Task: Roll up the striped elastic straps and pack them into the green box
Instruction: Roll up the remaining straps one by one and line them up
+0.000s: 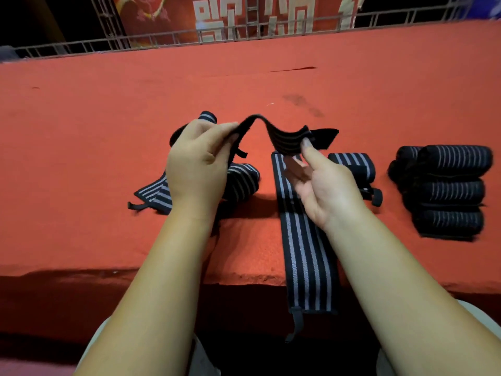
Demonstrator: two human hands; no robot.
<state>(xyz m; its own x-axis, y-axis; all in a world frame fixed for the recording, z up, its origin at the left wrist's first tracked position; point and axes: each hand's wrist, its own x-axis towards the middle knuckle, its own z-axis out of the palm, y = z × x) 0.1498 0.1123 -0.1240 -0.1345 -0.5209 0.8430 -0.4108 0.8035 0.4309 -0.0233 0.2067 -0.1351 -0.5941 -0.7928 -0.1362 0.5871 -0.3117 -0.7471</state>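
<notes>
Strap point(273, 134) held off red table point(81, 131), arched slack between hands. Left hand point(199, 164) pinches one end, fingers curled round it. Right hand point(322, 183) nips other end at one fingertip, remaining fingers loosely bent.

Risks:
- light right-side nip may slip, letting end spring free
- slack arch likely gives loose, crooked roll
- long strap point(306, 240) below right fingers overhangs table edge, could slide off

Finished rolls point(450, 191) right of fingers. Green box not in view.

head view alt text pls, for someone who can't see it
A left hand and right hand each pinch a striped strap, arched between them above a red table. A flat strap hangs over the near edge, and rolled straps sit stacked at the right.
</notes>
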